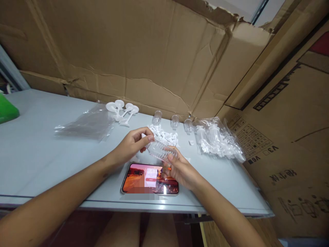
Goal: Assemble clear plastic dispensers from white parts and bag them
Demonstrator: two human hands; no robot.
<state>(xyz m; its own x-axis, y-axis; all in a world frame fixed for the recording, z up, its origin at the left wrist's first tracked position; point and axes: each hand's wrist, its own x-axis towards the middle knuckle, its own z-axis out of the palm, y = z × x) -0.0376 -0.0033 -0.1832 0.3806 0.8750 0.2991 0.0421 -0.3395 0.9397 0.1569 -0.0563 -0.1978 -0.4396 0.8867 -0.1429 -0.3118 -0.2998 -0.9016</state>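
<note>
Held up over the phone is a clear ribbed plastic cup point(158, 151), lying on its side in the air. My right hand point(181, 168) wraps its fingers and thumb round the cup's right end. At the left end, my left hand point(140, 140) pinches a white plastic piece point(144, 138) that touches or enters the cup's mouth; which of the two I cannot tell. Just behind the hands lies a pile of small white plastic pieces point(167, 135). Beneath them a phone point(138, 178) rests on the table with its screen lit.
White double-disc plungers point(125, 111) stand and lie at the back, beside a clear plastic bag point(87, 125). Clear cups point(175, 121) line the rear. A filled bag of parts point(218, 140) sits right. Cardboard point(144, 51) walls the back; a green object point(7, 109) is far left.
</note>
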